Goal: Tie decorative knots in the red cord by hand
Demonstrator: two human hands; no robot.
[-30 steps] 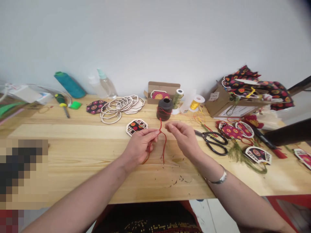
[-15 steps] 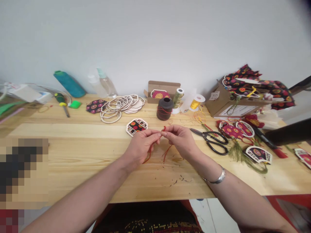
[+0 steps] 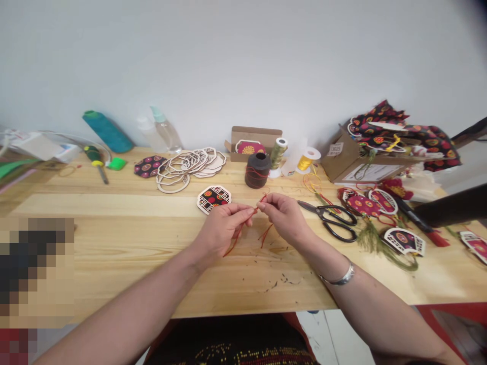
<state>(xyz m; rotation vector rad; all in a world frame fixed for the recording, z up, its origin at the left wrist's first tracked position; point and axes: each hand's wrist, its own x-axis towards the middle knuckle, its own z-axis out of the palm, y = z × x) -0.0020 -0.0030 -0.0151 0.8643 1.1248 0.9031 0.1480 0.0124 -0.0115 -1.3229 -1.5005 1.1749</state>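
Above the middle of the wooden table, my left hand pinches a thin red cord between thumb and fingers. My right hand grips the same cord a short way off, and a small gap lies between the fingertips. Loose cord ends dangle below both hands. Just beyond my left hand lies an octagonal pendant with a white fretwork frame over dark patterned fabric. To the right of my right hand rest black-handled scissors, blades towards it.
Behind my hands stand a black cone of thread, a green spool and a yellow spool. Wooden frames are piled at the back left. A cardboard box of fabric and tasselled pendants occupy the right side.
My fingertips have drawn slightly apart, with my right hand shifting a little to the right. A short stretch of red cord now shows between them.
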